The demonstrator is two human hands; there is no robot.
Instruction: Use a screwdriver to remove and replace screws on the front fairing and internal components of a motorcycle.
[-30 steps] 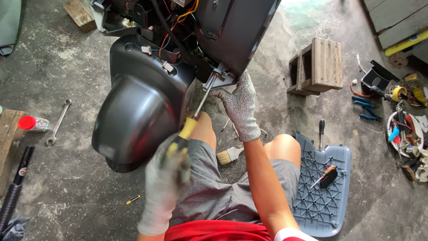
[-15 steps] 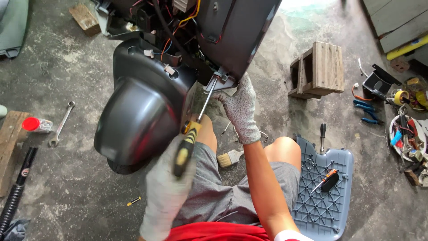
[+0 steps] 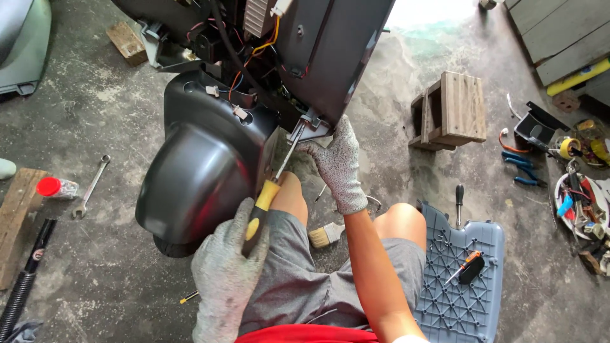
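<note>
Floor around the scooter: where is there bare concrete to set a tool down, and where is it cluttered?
Bare concrete lies between the spanner and the black fender, and between the wooden crate and the grey plastic panel. The far right is crowded with blue pliers, tape and wires.

two gloved hands (image 3: 225,273) (image 3: 337,162) – three screwdrivers (image 3: 270,190) (image 3: 459,204) (image 3: 464,265), one wrench (image 3: 91,188), one brush (image 3: 325,234).

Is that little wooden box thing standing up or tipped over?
Tipped over. The wooden crate lies on its side on the concrete floor, with its slats upright and its open side facing left.
</note>
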